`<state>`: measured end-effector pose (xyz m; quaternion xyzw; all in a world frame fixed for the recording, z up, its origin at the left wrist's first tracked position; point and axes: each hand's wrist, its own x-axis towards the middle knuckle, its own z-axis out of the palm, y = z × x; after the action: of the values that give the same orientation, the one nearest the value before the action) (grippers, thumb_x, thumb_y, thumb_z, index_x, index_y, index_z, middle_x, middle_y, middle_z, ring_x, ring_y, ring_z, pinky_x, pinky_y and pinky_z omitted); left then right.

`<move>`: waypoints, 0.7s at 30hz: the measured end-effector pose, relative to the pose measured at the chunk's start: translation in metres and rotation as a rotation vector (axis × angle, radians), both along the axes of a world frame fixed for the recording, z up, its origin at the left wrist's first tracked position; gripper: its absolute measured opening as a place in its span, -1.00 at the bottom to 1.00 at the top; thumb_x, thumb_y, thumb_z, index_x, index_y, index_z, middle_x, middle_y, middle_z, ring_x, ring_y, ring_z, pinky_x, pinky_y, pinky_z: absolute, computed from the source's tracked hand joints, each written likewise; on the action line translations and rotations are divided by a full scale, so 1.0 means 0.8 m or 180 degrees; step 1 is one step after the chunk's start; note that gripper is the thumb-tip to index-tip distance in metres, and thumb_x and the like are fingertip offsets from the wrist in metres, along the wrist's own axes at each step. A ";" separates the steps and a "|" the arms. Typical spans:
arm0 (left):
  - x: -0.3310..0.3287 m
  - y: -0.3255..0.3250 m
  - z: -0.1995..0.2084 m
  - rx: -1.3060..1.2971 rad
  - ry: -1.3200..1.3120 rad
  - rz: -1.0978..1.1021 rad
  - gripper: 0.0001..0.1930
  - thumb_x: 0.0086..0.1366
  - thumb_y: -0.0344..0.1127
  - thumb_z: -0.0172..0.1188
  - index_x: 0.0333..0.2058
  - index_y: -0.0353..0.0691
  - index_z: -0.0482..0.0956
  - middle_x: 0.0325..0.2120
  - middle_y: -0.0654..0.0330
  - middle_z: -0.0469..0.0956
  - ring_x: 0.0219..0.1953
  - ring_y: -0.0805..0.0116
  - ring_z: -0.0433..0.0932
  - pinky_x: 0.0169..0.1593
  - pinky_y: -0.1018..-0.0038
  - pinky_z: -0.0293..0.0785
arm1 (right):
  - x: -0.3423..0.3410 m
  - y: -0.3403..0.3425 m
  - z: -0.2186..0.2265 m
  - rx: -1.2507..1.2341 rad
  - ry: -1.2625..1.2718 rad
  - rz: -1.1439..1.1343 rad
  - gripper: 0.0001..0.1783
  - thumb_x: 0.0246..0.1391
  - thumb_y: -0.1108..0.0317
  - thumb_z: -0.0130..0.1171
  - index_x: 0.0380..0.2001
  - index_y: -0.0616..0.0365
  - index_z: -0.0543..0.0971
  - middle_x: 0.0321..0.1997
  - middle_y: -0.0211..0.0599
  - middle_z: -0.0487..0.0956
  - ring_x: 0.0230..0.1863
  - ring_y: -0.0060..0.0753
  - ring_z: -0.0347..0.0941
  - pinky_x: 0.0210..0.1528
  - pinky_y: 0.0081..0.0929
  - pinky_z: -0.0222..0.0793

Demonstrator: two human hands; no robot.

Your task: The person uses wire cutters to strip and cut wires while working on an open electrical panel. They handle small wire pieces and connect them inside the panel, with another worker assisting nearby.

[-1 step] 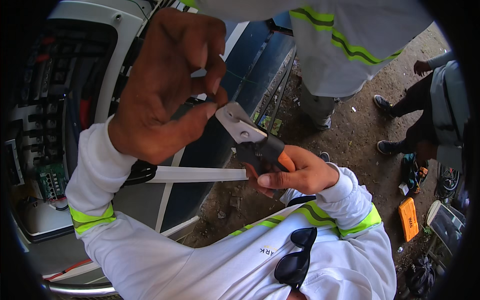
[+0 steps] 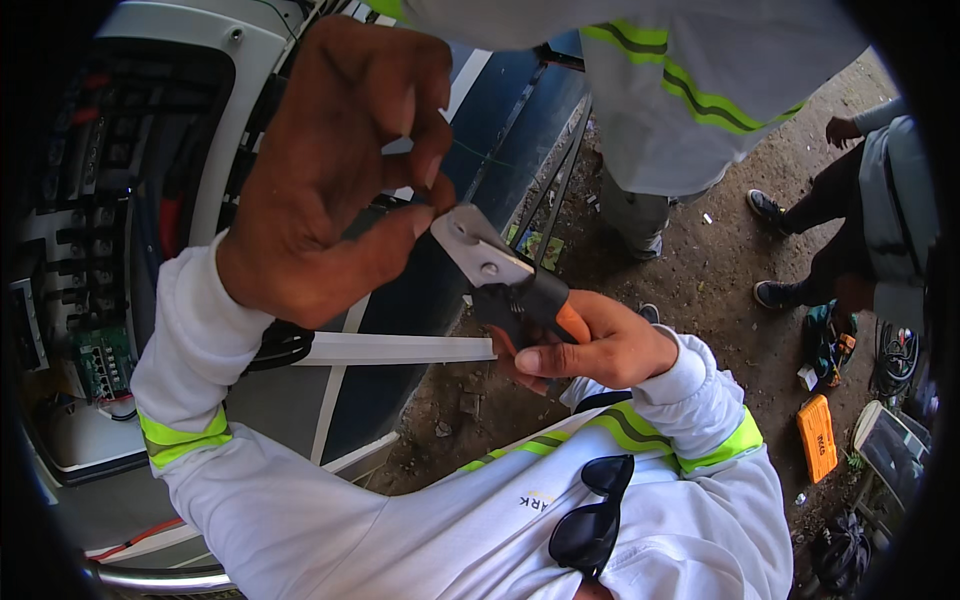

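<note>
My right hand (image 2: 620,340) is wrapped round the black-and-orange handles of a pair of pliers (image 2: 487,258). Their flat metal head, with round bolts on it, points up and left. At the tip of that head is my left hand (image 2: 320,180), its thumb and forefinger pinched together and the other fingers curled. Whatever small thing the pinch may hold is hidden behind the fingers. Part of the handles is covered by my right fingers.
On the left stands an open cabinet (image 2: 222,130) with wiring and a green circuit board (image 2: 105,360). A white rail (image 2: 400,348) runs below my hands. A co-worker in a white shirt (image 2: 660,130) stands close ahead; another person (image 2: 850,220) is at right, near an orange case (image 2: 817,438).
</note>
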<state>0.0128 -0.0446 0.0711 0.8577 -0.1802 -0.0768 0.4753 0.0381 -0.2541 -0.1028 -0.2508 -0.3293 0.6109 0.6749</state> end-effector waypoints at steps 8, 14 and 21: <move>0.007 0.006 -0.001 0.0023 -0.0019 -0.0017 -0.38 -0.07 -0.68 0.09 -0.10 0.10 0.11 0.00 0.14 0.17 -0.20 0.44 0.28 -0.17 0.46 0.44 | 0.008 0.006 -0.005 -0.0004 -0.0251 -0.0027 -0.78 0.25 0.28 0.11 -0.15 0.18 0.43 -0.50 -0.47 0.42 -0.48 -0.59 0.33 -0.39 -0.54 0.24; 0.007 0.004 -0.001 -0.0001 0.0006 -0.0025 -0.38 -0.07 -0.70 0.07 -0.10 0.10 0.10 0.00 0.14 0.16 -0.20 0.43 0.28 -0.17 0.46 0.44 | 0.006 0.008 -0.007 -0.0013 -0.0248 -0.0037 -0.80 0.25 0.27 0.12 -0.20 0.15 0.43 -0.53 -0.49 0.40 -0.51 -0.61 0.31 -0.42 -0.55 0.23; -0.007 0.004 -0.008 -0.0056 -0.0008 0.0397 -0.38 -0.05 -0.76 -0.02 -0.08 0.08 0.10 -0.04 0.20 0.18 -0.15 0.38 0.29 -0.13 0.38 0.45 | 0.005 0.009 -0.010 0.0052 -0.0213 -0.0074 -0.83 0.26 0.32 0.11 -0.18 0.14 0.42 -0.52 -0.51 0.38 -0.53 -0.66 0.27 -0.44 -0.59 0.22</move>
<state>0.0074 -0.0410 0.0643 0.8632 -0.1277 -0.0444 0.4865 0.0420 -0.2472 -0.1108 -0.2693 -0.3538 0.5916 0.6726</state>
